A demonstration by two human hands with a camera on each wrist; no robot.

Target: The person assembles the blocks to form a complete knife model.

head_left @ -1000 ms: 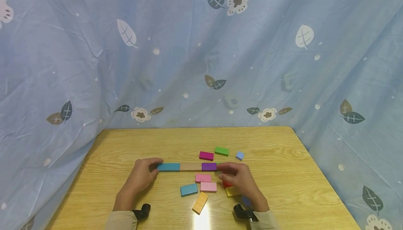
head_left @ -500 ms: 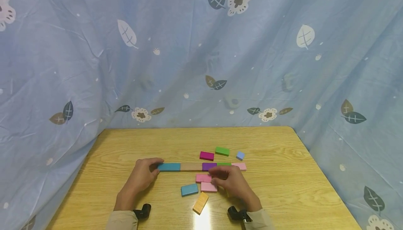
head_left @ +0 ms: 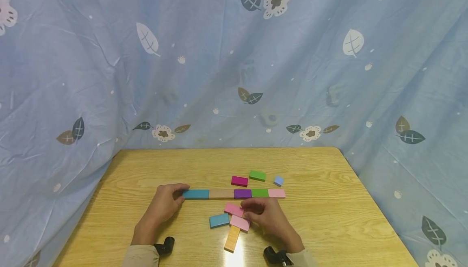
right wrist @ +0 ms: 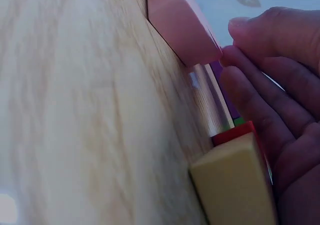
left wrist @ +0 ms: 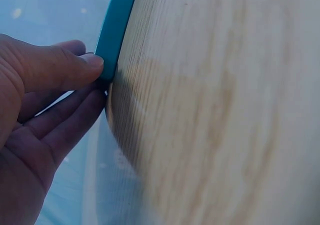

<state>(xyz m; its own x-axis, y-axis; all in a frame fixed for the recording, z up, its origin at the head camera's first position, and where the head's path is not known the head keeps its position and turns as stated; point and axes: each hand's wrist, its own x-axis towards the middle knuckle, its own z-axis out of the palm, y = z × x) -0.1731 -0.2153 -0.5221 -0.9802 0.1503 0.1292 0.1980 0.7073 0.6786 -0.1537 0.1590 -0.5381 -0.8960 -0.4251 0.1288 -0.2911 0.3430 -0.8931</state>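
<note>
My left hand (head_left: pixel 166 202) pinches the left end of a teal-blue block (head_left: pixel 196 194), thumb on the near side, fingers behind. That block begins a straight row, followed by a wood-coloured block (head_left: pixel 221 194), a purple block (head_left: pixel 243 194), a green block (head_left: pixel 260 193) and a light pink block (head_left: pixel 276 193). In front of the row, my right hand (head_left: pixel 268 214) has its fingertips at a pink block (head_left: pixel 232 209) and another light pink block (head_left: pixel 240 223), both lying tilted. In the right wrist view, the thumb stands apart from the loosely bent fingers, beside the light pink block.
Nearer me lie an orange block (head_left: pixel 232 239) and a loose blue block (head_left: pixel 219 220). Behind the row are a magenta block (head_left: pixel 239 181), a green one and a small light blue block (head_left: pixel 278 181). A yellow block (right wrist: pixel 232 180) and a red block (right wrist: pixel 232 133) lie under my right hand.
My right hand has moved left and toward me from the row, uncovering its right end. The two pink blocks have shifted and turned; the orange block has turned slightly. The left hand has stayed put.
</note>
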